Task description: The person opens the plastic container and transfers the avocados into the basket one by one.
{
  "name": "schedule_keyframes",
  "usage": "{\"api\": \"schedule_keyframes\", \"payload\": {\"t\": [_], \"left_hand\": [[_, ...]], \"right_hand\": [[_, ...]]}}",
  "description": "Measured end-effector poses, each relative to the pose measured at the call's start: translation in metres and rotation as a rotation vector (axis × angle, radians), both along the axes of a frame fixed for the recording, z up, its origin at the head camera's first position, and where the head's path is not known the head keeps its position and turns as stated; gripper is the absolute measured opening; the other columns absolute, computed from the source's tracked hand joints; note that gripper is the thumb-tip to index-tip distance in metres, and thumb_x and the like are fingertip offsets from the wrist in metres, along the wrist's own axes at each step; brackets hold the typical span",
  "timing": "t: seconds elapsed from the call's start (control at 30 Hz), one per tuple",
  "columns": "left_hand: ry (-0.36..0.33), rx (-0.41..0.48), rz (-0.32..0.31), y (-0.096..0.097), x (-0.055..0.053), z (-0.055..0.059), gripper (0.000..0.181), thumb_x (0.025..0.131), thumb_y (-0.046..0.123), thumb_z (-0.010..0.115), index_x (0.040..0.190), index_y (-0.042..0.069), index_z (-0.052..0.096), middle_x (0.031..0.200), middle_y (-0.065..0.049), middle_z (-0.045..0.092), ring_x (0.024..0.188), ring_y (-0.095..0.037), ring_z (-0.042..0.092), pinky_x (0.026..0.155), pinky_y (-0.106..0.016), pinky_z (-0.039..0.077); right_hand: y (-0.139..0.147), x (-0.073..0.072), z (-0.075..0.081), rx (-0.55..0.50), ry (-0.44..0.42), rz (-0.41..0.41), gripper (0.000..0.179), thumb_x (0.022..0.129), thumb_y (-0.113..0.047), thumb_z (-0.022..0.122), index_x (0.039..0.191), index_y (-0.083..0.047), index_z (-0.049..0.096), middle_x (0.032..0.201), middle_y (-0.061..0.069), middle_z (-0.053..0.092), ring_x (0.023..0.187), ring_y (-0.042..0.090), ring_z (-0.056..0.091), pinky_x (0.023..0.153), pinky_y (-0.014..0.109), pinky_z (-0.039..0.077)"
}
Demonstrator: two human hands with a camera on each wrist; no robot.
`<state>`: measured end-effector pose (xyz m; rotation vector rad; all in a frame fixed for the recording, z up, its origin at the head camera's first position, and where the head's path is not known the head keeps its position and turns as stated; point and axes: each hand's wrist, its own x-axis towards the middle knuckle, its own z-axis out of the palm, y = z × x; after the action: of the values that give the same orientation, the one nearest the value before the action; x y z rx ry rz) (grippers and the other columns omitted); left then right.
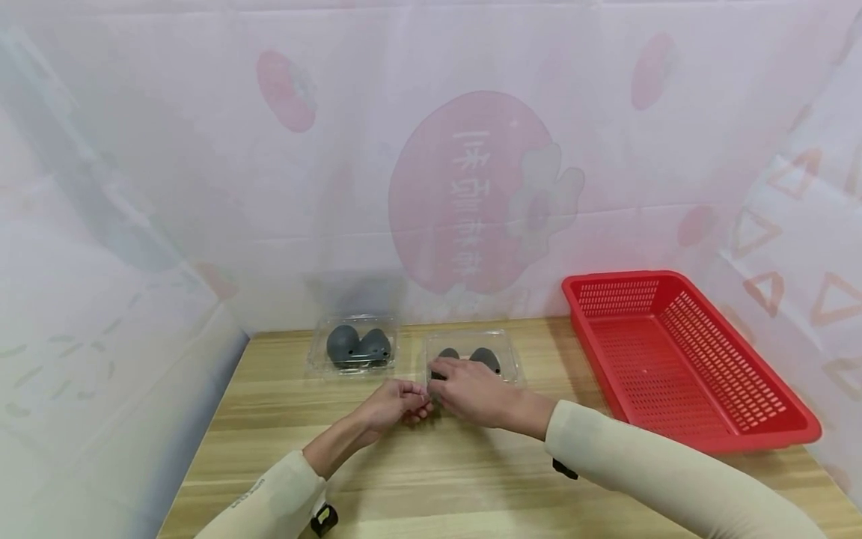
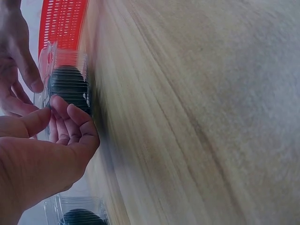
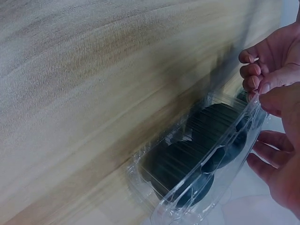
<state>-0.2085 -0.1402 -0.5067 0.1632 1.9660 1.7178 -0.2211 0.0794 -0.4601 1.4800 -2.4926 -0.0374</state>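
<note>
A clear plastic clamshell box [image 1: 508, 361] holding dark, egg-shaped fruits that look like avocados [image 1: 484, 359] lies in front of me on the wooden table. My left hand [image 1: 396, 404] is at its near left corner; in the right wrist view, the left thumb and forefinger [image 3: 272, 84] pinch the box's rim. My right hand [image 1: 474, 389] reaches over the same box, with fairly straight fingers [image 3: 267, 145] resting along its lid. The right thumb [image 2: 32, 77] is apart from those fingers. Part of the box is hidden beneath the right hand.
Another clear clamshell box [image 1: 316, 355] with two dark fruits [image 1: 345, 344] stands to the left, near the back wall. A red perforated basket [image 1: 606, 367] is at the right. Printed cloth [image 1: 337, 187] hangs behind the wooden table [image 1: 431, 494].
</note>
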Motion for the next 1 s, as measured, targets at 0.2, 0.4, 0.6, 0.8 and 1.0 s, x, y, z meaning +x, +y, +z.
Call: {"api": "schedule_keyframes", "payload": {"t": [0.2, 0.4, 0.6, 0.8, 1.0], "left_hand": [[-0.011, 0.016, 0.007, 0.0, 0.001, -0.002, 0.018, 0.109, 0.003, 0.053, 0.11, -0.009, 0.067, 0.099, -0.011, 0.072, 0.084, -0.012, 0.064, 0.076, -0.028, 0.054], [-0.022, 0.037, 0.021, 0.001, 0.002, -0.002, 0.019, 0.109, 0.002, 0.053, 0.111, -0.011, 0.066, 0.099, -0.011, 0.071, 0.084, -0.011, 0.064, 0.076, -0.027, 0.053], [-0.026, 0.045, 0.026, 0.002, 0.003, -0.001, 0.018, 0.108, 0.003, 0.053, 0.111, -0.01, 0.066, 0.098, -0.009, 0.07, 0.084, -0.012, 0.063, 0.076, -0.026, 0.054], [-0.019, 0.053, 0.03, 0.003, 0.002, -0.002, 0.014, 0.105, 0.0, 0.052, 0.103, -0.006, 0.064, 0.093, -0.006, 0.066, 0.083, -0.013, 0.061, 0.074, -0.027, 0.052], [0.006, 0.026, 0.054, 0.005, 0.002, -0.003, 0.013, 0.103, 0.001, 0.053, 0.099, -0.001, 0.065, 0.09, -0.004, 0.066, 0.083, -0.014, 0.061, 0.073, -0.028, 0.052]], "right_hand": [[-0.004, 0.001, -0.005, 0.012, 0.027, -0.022, 0.014, 0.101, -0.021, 0.074, 0.115, -0.018, 0.078, 0.14, 0.013, 0.067, 0.13, 0.028, 0.065, 0.097, 0.039, 0.059], [-0.006, 0.0, -0.007, -0.021, 0.048, -0.011, 0.007, 0.1, -0.02, 0.075, 0.106, -0.018, 0.079, 0.127, 0.009, 0.071, 0.115, 0.024, 0.071, 0.09, 0.037, 0.061], [-0.008, 0.0, -0.006, -0.047, 0.077, 0.008, 0.004, 0.097, -0.018, 0.077, 0.093, -0.019, 0.078, 0.093, -0.002, 0.059, 0.073, 0.01, 0.057, 0.066, 0.029, 0.055], [-0.011, 0.0, -0.009, -0.109, 0.109, 0.011, 0.009, 0.091, -0.013, 0.077, 0.083, -0.017, 0.075, 0.082, -0.003, 0.056, 0.062, 0.008, 0.053, 0.06, 0.029, 0.053], [-0.014, 0.0, -0.011, -0.138, 0.116, 0.0, 0.013, 0.089, -0.013, 0.078, 0.078, -0.018, 0.071, 0.078, -0.004, 0.057, 0.062, 0.009, 0.058, 0.059, 0.029, 0.052]]}}
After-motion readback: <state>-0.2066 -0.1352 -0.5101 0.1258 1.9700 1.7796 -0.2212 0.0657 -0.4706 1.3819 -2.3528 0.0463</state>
